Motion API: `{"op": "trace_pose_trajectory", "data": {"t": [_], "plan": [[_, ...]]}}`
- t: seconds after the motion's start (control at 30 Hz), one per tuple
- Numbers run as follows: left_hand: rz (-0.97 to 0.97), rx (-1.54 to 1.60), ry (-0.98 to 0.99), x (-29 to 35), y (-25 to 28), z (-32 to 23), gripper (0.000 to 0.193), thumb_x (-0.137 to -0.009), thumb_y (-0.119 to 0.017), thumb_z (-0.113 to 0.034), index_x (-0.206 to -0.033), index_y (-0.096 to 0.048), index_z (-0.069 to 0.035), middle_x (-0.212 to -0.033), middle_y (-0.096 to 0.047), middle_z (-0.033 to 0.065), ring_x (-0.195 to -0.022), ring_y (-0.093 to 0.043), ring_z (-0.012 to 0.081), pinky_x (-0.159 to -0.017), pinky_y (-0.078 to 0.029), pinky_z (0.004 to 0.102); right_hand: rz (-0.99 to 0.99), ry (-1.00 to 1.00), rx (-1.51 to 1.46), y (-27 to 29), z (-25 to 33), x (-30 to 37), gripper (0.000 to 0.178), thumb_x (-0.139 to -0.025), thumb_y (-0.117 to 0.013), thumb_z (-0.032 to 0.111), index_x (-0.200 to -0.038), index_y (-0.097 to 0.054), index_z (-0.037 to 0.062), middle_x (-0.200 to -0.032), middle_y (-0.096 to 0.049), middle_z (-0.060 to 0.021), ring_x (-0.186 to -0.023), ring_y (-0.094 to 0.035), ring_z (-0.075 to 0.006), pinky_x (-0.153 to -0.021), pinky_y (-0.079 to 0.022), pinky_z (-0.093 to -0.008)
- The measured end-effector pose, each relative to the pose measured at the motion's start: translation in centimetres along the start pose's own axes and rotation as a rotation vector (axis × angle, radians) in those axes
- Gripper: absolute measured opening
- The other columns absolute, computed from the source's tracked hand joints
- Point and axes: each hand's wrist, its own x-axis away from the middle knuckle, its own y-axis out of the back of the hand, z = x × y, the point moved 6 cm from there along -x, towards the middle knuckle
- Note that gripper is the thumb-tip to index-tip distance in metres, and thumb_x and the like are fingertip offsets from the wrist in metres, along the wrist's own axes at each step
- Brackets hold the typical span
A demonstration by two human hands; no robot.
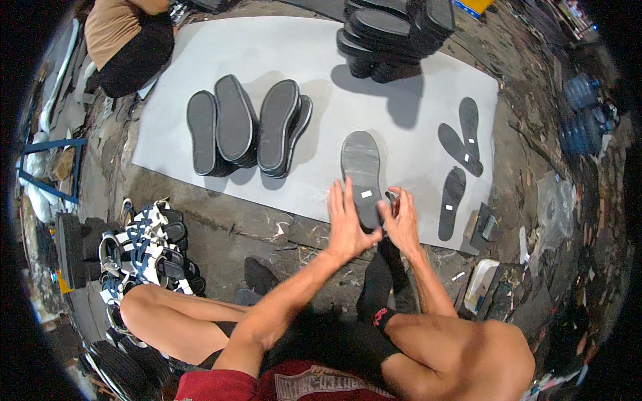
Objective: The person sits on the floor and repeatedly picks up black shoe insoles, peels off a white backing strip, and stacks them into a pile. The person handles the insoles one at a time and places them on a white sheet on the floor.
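1. My left hand (346,224) lies flat and open, fingers stretched forward, its palm and fingers pressing the near left edge of a grey shoe sole (362,175) that lies bottom-up on the grey sheet (281,47).
2. My right hand (401,220) is at the sole's near right edge, fingers curled inward; they seem to pinch something small and dark at the heel end, but I cannot tell what it is or whether they truly grip it.
3. The sole sits near the front edge of the sheet, toe end pointing away from me, with a small white sticker (366,194) on it just beside my left fingers.
4. To my right on the sheet lie three thin dark insoles (461,144), each with a small white label, well apart from my hands.
5. To my left stand low stacks of black soles (247,127); a taller pile of soles (394,33) stands at the far edge.
6. On the dirty floor at my left lies a heap of strapped sandals (144,247), near my knee.
7. Another person (127,40) crouches at the far left corner of the sheet.
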Motion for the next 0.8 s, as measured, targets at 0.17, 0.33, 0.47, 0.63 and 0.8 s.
{"op": "trace_pose_trajectory", "data": {"t": [0.17, 0.33, 0.47, 0.63, 0.8], "plan": [[-0.140, -0.048, 0.061, 1.8, -4.1, 0.4, 0.131, -0.080, -0.092, -0.017, -0.177, -0.005, -0.002, -0.178, -0.014, 0.0388, -0.165, -0.013, 0.0607, -0.135, -0.014, 0.0688, -0.091, 0.248, 0.101, -2.4, 2.1, -0.3, 0.076, -0.087, -0.092, 0.026, -0.143, -0.056, -0.0106, -0.129, -0.062, -0.0280, -0.120, -0.066, -0.0467, -0.102, -0.055, -0.0531], [-0.180, 0.052, 0.187, 1.3, -2.1, 0.3, 0.108, -0.080, -0.081, -0.008, -0.171, -0.024, 0.001, -0.173, -0.026, 0.0360, -0.158, -0.028, 0.0581, -0.132, -0.024, 0.0657, -0.246, 0.207, 0.118, 0.6, 1.3, -0.4, 0.073, -0.081, -0.092, 0.026, -0.139, -0.062, -0.0068, -0.125, -0.060, -0.0250, -0.117, -0.065, -0.0446, -0.098, -0.056, -0.0526], [-0.229, -0.029, 0.073, -1.2, 3.1, 1.9, 0.093, -0.072, -0.072, -0.002, -0.160, -0.044, -0.002, -0.166, -0.040, 0.0319, -0.147, -0.041, 0.0544, -0.127, -0.035, 0.0618, -0.396, 0.140, 0.255, 3.8, -1.0, -0.1, 0.075, -0.080, -0.093, 0.030, -0.141, -0.066, -0.0033, -0.123, -0.058, -0.0228, -0.119, -0.062, -0.0432, -0.104, -0.052, -0.0540], [-0.387, -0.155, -0.120, -5.3, 9.6, 1.3, 0.082, -0.073, -0.074, -0.005, -0.152, -0.052, 0.000, -0.161, -0.048, 0.0289, -0.146, -0.046, 0.0504, -0.126, -0.036, 0.0585, -0.455, 0.041, 0.431, 5.2, -6.4, 0.9, 0.072, -0.086, -0.089, 0.034, -0.141, -0.067, -0.0066, -0.120, -0.059, -0.0229, -0.117, -0.059, -0.0427, -0.106, -0.049, -0.0548], [-0.540, -0.221, -0.007, -8.6, 15.9, 4.4, 0.077, -0.078, -0.074, -0.007, -0.151, -0.051, 0.000, -0.158, -0.048, 0.0310, -0.149, -0.041, 0.0513, -0.127, -0.031, 0.0610, -0.424, 0.032, 0.379, 3.8, -7.7, 1.8, 0.074, -0.091, -0.087, 0.040, -0.146, -0.063, -0.0039, -0.126, -0.062, -0.0277, -0.123, -0.059, -0.0477, -0.108, -0.048, -0.0578]]}}
